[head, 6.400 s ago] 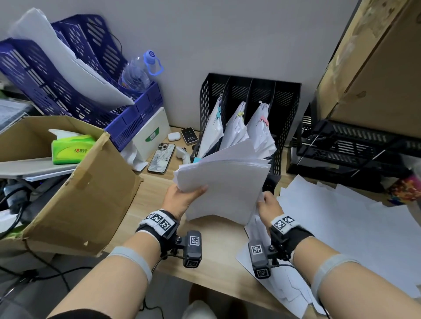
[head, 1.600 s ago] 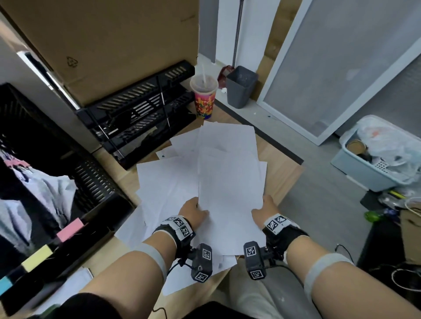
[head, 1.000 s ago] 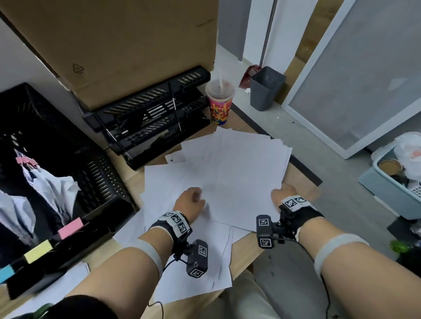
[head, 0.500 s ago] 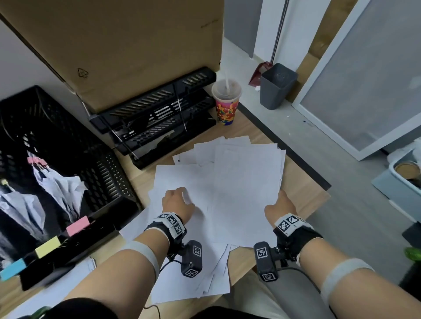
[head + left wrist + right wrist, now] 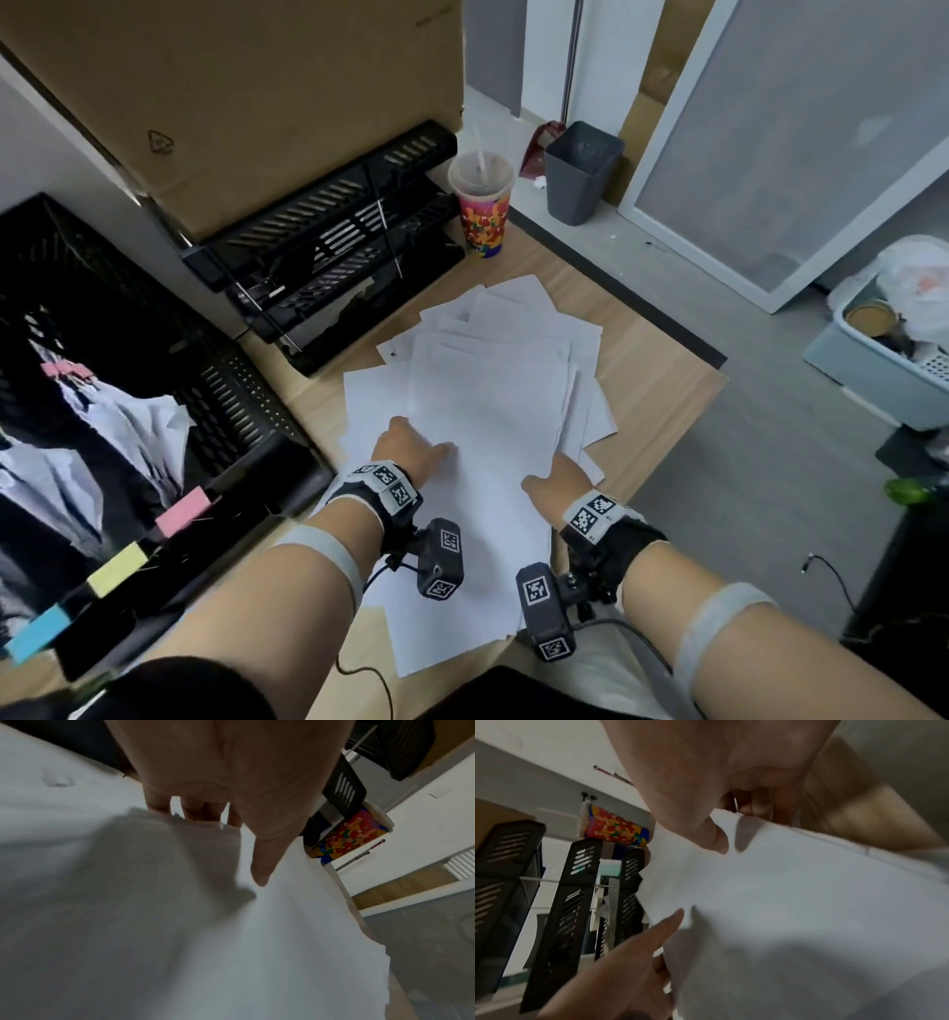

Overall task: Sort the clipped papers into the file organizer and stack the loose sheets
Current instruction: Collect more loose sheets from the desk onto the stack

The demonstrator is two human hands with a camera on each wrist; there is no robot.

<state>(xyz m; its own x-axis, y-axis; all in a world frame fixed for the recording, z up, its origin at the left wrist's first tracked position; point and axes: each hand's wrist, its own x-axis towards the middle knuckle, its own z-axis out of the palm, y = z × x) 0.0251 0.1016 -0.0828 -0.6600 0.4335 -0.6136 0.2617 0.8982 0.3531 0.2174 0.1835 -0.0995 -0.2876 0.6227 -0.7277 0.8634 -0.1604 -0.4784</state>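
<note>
Left hand (image 5: 408, 448) grips the left edge of the loose sheets (image 5: 493, 406), fingers beneath, thumb on top. Right hand (image 5: 557, 480) pinches the right edge, lower centre of frame. The pile's long axis runs away from both hands up the counter (image 5: 652, 370), fanned unevenly toward the cup (image 5: 481, 205).

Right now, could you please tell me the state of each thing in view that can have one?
Loose sheets: fanned out on the desk, not yet squared.
Left hand: grips the sheets' left edge, thumb on top.
Right hand: grips the sheets' right edge.
File organizer: upright, clipped papers in its slots.
Cup: upright, lidded, straw in.
Bin: upright on the floor, open.
</note>
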